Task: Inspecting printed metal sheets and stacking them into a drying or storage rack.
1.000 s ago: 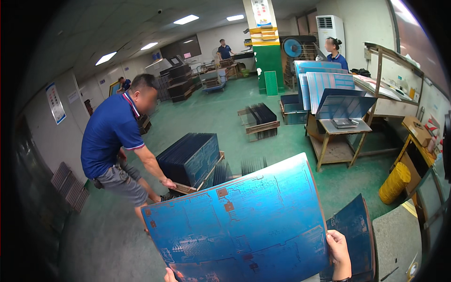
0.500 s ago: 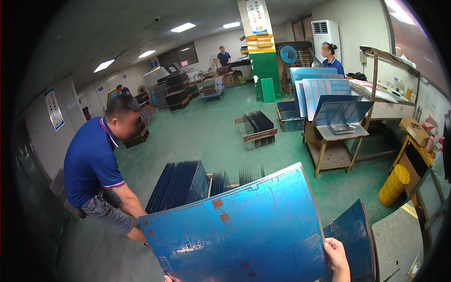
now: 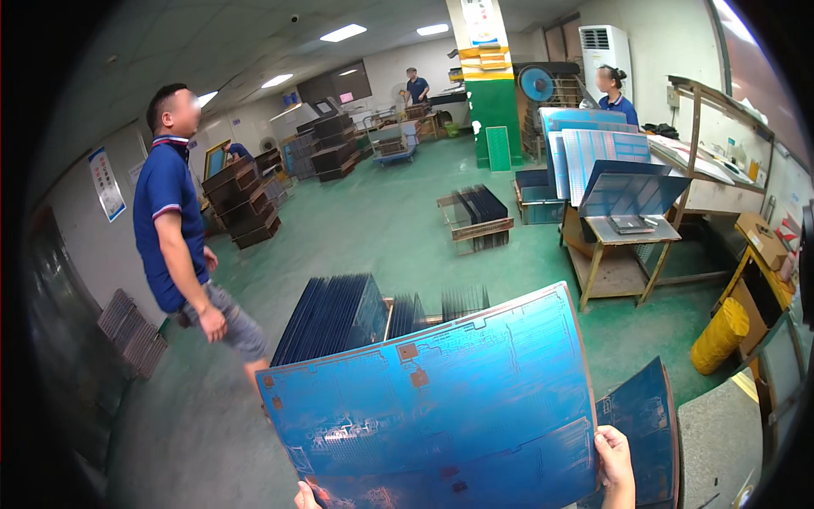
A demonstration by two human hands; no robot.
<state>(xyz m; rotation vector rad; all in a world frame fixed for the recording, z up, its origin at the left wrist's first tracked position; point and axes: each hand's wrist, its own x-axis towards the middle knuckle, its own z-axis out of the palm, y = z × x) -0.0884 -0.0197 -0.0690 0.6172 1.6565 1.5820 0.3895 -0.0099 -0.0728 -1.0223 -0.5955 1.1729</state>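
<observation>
Panel (image 3: 432, 399), patterned blue, left hand (image 3: 307, 497) gripping its left edge, right hand (image 3: 616, 465) gripping its right edge, dark panels (image 3: 331, 321) standing beyond

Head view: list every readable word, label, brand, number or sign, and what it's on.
None legible enough to quote.
Wall poster, left: lettering too small and blurred.
Pillar sign: too small to read.
Held blue panel: circuit pattern, no readable text.

There are two bare hands (image 3: 614, 458), one held blue panel (image 3: 432, 399) and four co-workers (image 3: 170, 199). Also visible: one green-based pillar (image 3: 492, 102), one white air conditioner (image 3: 606, 64), one yellow cylinder (image 3: 721, 336) and one blue fan (image 3: 536, 84).
</observation>
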